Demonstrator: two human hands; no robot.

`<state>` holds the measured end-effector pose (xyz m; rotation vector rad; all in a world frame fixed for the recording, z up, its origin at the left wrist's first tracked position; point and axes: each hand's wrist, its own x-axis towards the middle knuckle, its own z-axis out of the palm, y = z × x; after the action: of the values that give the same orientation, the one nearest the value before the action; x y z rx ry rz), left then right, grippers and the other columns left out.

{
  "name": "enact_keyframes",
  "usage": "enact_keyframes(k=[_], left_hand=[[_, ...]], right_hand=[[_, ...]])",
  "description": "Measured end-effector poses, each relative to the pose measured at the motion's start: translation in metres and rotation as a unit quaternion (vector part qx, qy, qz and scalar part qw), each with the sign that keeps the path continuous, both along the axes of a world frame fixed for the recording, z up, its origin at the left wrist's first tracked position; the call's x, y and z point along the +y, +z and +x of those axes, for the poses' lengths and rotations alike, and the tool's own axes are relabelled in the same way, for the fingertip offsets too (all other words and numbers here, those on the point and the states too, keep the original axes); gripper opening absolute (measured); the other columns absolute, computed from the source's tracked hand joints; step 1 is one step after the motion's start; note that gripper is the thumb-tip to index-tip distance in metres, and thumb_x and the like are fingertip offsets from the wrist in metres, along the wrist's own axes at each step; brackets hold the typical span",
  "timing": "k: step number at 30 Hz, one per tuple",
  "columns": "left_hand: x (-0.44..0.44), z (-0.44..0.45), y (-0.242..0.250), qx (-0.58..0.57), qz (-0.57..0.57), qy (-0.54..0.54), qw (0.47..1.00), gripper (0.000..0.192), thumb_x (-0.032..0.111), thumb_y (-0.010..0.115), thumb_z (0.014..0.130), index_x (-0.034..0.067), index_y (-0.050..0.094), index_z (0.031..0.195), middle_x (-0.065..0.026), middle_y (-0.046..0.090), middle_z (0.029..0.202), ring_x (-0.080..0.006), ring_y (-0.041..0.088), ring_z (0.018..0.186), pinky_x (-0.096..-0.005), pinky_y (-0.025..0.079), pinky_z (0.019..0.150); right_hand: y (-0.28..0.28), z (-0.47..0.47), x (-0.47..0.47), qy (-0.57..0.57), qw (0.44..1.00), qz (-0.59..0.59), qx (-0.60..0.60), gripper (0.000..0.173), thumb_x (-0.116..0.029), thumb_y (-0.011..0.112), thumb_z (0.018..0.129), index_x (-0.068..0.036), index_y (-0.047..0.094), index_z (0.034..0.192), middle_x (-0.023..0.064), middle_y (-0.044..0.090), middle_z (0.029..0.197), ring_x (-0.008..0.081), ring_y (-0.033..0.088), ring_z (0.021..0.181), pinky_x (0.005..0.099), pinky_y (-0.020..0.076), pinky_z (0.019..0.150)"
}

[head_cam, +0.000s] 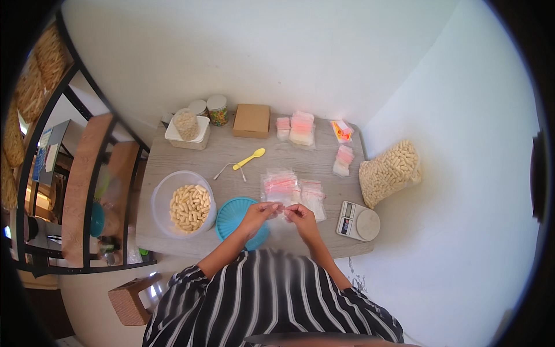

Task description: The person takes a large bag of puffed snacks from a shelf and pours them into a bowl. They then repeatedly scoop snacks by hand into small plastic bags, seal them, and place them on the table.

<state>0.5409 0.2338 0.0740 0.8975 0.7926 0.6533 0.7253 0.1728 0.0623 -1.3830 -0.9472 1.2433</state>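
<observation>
My left hand (261, 215) and my right hand (301, 218) meet near the table's front edge, pinching the top of a small clear plastic bag (279, 220) between their fingertips. Just beyond them lies a pile of clear zip bags with pink-red strips (279, 184), beside another stack of zip bags (313, 197). Partly under my left forearm rests a turquoise ribbed lid (234, 219). Left of it stands a translucent round tub (159, 217) holding many beige capsules (190, 208). A white digital kitchen scale (358, 220) sits to the right.
Behind are a yellow spoon (249, 159), a white cord (230, 165), a cardboard box (251, 121), lidded jars (217, 111), a white-lidded container (187, 137) and more bag stacks (302, 129). A large bag of capsules (390, 173) leans by the wall. Shelving (89, 186) stands left.
</observation>
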Motion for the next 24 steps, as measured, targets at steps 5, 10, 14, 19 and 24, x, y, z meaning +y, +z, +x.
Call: enact_keyframes(k=[5, 10, 14, 19, 24], left_hand=[[-0.011, -0.016, 0.0, 0.025, 0.066, 0.039, 0.997, 0.026, 0.018, 0.065, 0.094, -0.003, 0.071, 0.107, -0.0096, 0.073, 0.1, -0.0149, 0.065, 0.092, -0.0298, 0.05, 0.088], [-0.017, -0.043, 0.001, 0.096, 0.133, 0.06, 0.985, 0.016, 0.013, 0.071, 0.089, -0.001, 0.073, 0.096, -0.0059, 0.073, 0.089, -0.0106, 0.063, 0.078, -0.0257, 0.05, 0.075], [-0.021, -0.072, 0.013, 0.174, 0.188, 0.084, 0.963, 0.013, 0.013, 0.076, 0.085, 0.001, 0.073, 0.088, -0.0011, 0.069, 0.08, -0.0065, 0.059, 0.073, -0.0224, 0.046, 0.067], [-0.032, -0.129, 0.04, 0.15, 0.176, 0.148, 0.962, 0.013, 0.012, 0.078, 0.083, 0.001, 0.072, 0.085, 0.0008, 0.066, 0.076, -0.0055, 0.056, 0.07, -0.0216, 0.044, 0.065], [-0.048, -0.202, 0.073, 0.193, 0.164, 0.228, 0.94, 0.01, 0.01, 0.077, 0.083, 0.002, 0.071, 0.084, -0.0003, 0.067, 0.078, -0.0065, 0.056, 0.072, -0.0213, 0.044, 0.066]], right_hand=[[0.011, -0.016, -0.004, 0.004, 0.99, 0.068, -0.127, 0.024, -0.012, 0.074, 0.086, -0.002, 0.065, 0.106, 0.0038, 0.063, 0.095, 0.0127, 0.06, 0.085, 0.0277, 0.0496, 0.075], [0.039, -0.038, -0.007, 0.023, 0.952, 0.204, -0.229, 0.025, -0.011, 0.072, 0.087, -0.004, 0.063, 0.108, 0.0089, 0.058, 0.106, 0.0196, 0.061, 0.09, 0.0315, 0.0506, 0.077], [0.031, -0.055, 0.014, 0.027, 0.954, 0.209, -0.212, 0.021, -0.011, 0.068, 0.089, -0.004, 0.063, 0.108, 0.0111, 0.058, 0.107, 0.022, 0.061, 0.09, 0.0325, 0.0507, 0.077], [-0.047, -0.076, 0.074, 0.097, 0.951, 0.12, -0.268, 0.022, -0.01, 0.065, 0.089, -0.004, 0.062, 0.111, 0.0159, 0.058, 0.11, 0.0298, 0.061, 0.095, 0.038, 0.0504, 0.083], [-0.13, -0.109, 0.144, 0.118, 0.884, 0.168, -0.421, 0.026, -0.007, 0.064, 0.085, -0.005, 0.062, 0.111, 0.0224, 0.054, 0.122, 0.0376, 0.056, 0.11, 0.0447, 0.0468, 0.093]])
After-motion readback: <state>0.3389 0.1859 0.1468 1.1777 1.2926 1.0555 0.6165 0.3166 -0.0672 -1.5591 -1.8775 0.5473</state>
